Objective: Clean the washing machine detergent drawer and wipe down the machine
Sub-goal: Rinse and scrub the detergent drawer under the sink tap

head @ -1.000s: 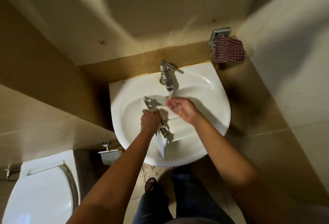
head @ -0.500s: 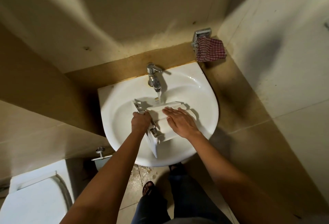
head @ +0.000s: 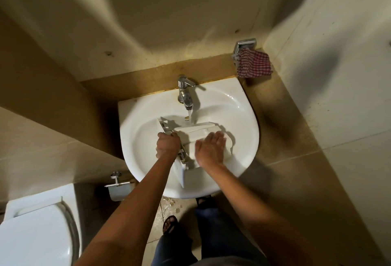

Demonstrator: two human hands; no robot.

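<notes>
Rinsing: by my judgement, I am washing the detergent drawer [head: 197, 128] under the running tap [head: 186, 94]. The washing machine is nowhere in view, so the wipe-down looks not yet begun.
Left hand [head: 168, 146]: my fingers are curled round the drawer's ribbed side wall, gripping it. My thumb is hidden from me.
Right hand [head: 210, 149]: my fingers are straight and pressed together, palm flat on the drawer's broad white face, just right of my left knuckles.
Drawer: it lies tilted inside the sink [head: 243, 117], under both hands. Its far edge reaches past my fingertips and its near corner pokes back toward my wrists.
Water [head: 189, 116]: the stream lands just beyond my right fingertips, on the drawer's far edge.
Doing it well: I should rub with the flat of my fingers along the face, then tip the drawer with my left grip so the flow runs into each compartment and out.
Risk: wet plastic probably slides, so my left grip ought to be firm and low in the basin.
Checked cloth [head: 254, 63]: it hangs well beyond my right fingers, off to the right, and is likely handy for the machine afterwards.
</notes>
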